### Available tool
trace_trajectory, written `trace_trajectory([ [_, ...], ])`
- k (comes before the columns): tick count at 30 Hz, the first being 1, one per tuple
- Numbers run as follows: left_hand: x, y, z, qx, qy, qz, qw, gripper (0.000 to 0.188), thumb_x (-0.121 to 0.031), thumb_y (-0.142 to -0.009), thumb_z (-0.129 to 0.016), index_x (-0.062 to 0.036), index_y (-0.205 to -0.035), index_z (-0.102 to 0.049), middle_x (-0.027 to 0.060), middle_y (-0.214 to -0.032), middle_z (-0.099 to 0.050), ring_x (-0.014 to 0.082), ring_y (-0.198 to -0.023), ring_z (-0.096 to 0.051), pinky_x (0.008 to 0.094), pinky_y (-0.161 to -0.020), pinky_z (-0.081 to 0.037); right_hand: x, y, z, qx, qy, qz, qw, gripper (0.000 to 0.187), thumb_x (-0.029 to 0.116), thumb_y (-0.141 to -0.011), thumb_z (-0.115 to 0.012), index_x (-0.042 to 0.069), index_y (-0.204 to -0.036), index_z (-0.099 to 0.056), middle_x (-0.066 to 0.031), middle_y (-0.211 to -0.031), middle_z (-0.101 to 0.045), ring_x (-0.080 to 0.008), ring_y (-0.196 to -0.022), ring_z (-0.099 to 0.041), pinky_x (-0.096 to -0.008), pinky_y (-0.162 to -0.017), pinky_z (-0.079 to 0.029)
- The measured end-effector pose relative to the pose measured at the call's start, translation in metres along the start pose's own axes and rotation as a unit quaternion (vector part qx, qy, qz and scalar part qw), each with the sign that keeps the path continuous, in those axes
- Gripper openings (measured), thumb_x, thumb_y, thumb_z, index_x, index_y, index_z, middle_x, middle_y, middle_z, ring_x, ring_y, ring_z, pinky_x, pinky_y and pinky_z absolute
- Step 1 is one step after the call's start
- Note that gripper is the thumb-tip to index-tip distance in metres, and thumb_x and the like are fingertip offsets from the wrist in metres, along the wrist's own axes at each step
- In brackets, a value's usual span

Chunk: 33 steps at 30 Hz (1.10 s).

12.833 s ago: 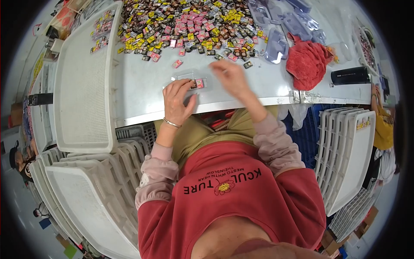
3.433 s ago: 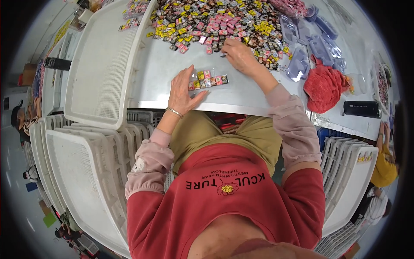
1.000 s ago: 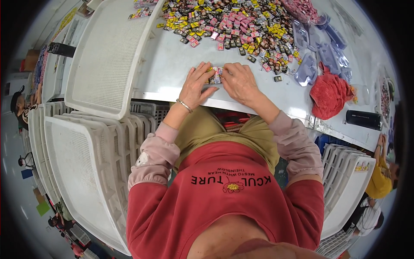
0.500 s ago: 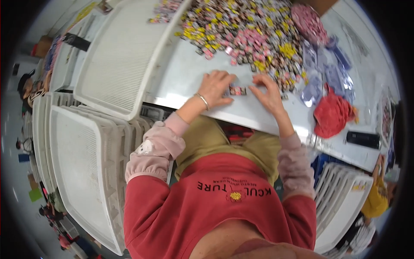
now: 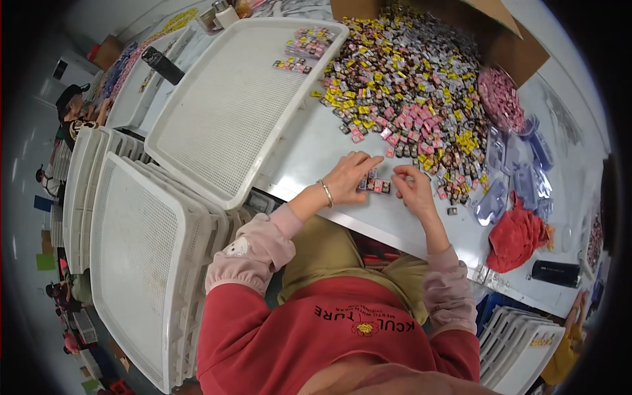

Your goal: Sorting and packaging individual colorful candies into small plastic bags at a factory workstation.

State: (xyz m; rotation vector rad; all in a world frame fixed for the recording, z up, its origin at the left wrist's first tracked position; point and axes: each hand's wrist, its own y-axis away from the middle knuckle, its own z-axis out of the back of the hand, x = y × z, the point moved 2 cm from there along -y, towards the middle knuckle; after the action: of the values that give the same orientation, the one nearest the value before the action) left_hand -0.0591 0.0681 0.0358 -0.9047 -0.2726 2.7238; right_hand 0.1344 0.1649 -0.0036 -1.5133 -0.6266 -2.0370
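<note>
block set (image 5: 378, 187), pink and dark pieces, lies on table (image 5: 296, 164) just nearer the person than the loose-piece pile (image 5: 421, 118). left hand (image 5: 347, 176), below the pile's left part, spreads fingers and thumb around the set's left end; can't tell if it grips. right hand (image 5: 416, 192), near the pile's lower edge, fingers bent, just beside the set; can't tell if anything's pinched. white mesh tray (image 5: 217, 112) left of pile, red cloth (image 5: 517, 240) to its lower right.
</note>
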Motion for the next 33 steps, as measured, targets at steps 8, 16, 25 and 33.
trace_trajectory([
  [8,0.081,-0.07,0.15,-0.143,-0.086,-0.043,0.985,0.085,-0.016,-0.058,-0.073,-0.0108,-0.137,-0.043,0.0196,-0.117,-0.05,0.0368,-0.109,-0.049,0.0435,-0.099,-0.04,-0.007,0.006,0.005,-0.114,-0.014,0.03,0.993,0.015,0.013,-0.092,-0.061,0.002,-0.102,-0.063,0.0031,-0.069,-0.057,-0.0033,-0.059,-0.053,-0.0171,-0.048,-0.037],
  [16,0.208,-0.108,0.192,-0.057,-0.299,0.135,0.943,0.082,-0.008,-0.06,-0.068,-0.0135,-0.138,-0.043,0.0178,-0.114,-0.051,0.0373,-0.105,-0.05,0.0407,-0.097,-0.042,0.006,0.009,0.002,-0.142,0.104,0.093,0.98,0.005,0.001,-0.089,-0.06,-0.003,-0.09,-0.063,-0.0019,-0.08,-0.056,-0.0047,-0.064,-0.051,-0.018,-0.05,-0.038],
  [25,0.263,-0.121,0.176,0.022,-0.25,0.149,0.956,0.08,0.003,-0.062,-0.068,-0.0124,-0.136,-0.044,0.0177,-0.123,-0.05,0.0354,-0.117,-0.049,0.0376,-0.102,-0.042,0.015,0.01,0.0,-0.145,0.094,0.082,0.982,0.005,-0.002,-0.087,-0.059,-0.001,-0.09,-0.063,-0.0031,-0.08,-0.057,-0.0055,-0.063,-0.052,-0.0176,-0.048,-0.037],
  [33,0.247,-0.079,0.189,-0.154,-0.216,0.094,0.96,0.074,0.001,-0.066,-0.07,-0.0095,-0.135,-0.045,0.019,-0.126,-0.051,0.0351,-0.117,-0.051,0.0375,-0.099,-0.046,0.015,0.008,0.001,-0.147,0.1,0.104,0.978,0.005,-0.002,-0.086,-0.06,-0.001,-0.089,-0.063,-0.0038,-0.081,-0.058,-0.0062,-0.063,-0.052,-0.0185,-0.048,-0.037],
])
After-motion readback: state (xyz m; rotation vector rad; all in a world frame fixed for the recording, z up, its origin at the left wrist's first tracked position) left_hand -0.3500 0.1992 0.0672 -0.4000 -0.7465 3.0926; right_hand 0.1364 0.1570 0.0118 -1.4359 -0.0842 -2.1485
